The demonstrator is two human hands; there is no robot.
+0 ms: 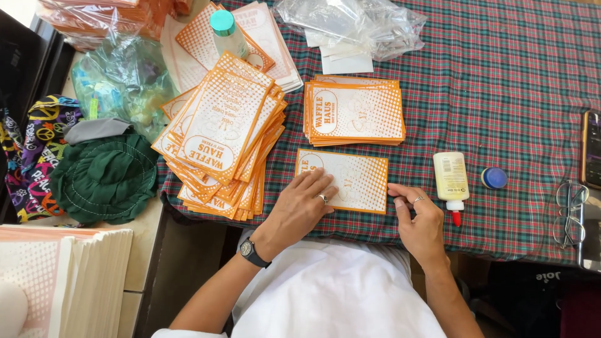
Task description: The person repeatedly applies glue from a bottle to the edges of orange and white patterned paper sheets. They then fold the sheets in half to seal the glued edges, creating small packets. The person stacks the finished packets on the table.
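A single orange-and-white printed paper bag lies flat on the plaid tablecloth in front of me. My left hand, with a ring and a wristwatch, rests flat on the bag's left part, fingers spread. My right hand, also ringed, touches the bag's lower right corner with its fingertips. Neither hand grips anything. A yellowish glue bottle with a red tip lies just right of my right hand, and its blue cap sits beside it.
A neat stack of bags sits behind the single one; a fanned messy pile lies to the left. A teal-capped bottle, clear plastic wrapping, eyeglasses, a phone, a green hat and more paper stacks surround them.
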